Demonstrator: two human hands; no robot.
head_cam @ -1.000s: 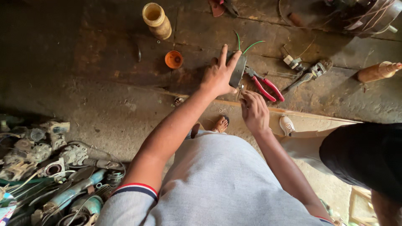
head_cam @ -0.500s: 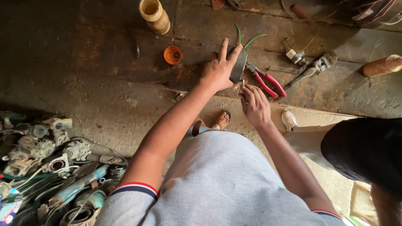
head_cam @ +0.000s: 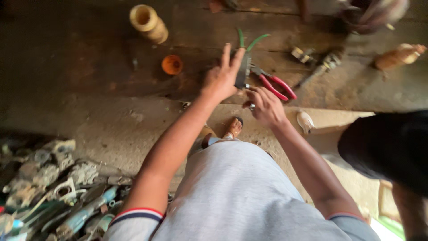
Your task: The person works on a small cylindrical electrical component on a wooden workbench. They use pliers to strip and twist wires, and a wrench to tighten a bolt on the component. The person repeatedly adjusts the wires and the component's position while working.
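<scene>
- left hand [head_cam: 221, 80] upper centre, fingers spread, pressing a dark part [head_cam: 243, 73]
- right hand [head_cam: 266, 107] pinched, likely on a small piece; blurred
- red pliers [head_cam: 277, 85] just right

Both hands [head_cam: 243, 87] on grey part [head_cam: 243, 71]

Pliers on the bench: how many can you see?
2: red-handled pliers beside the right hand, green-handled pliers under the left hand. More may hide in the blurred clutter.

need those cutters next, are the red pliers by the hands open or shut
Open: the red pliers lie flat on the bench with their two handles spread apart. Their jaws are hidden behind the right hand.
</scene>
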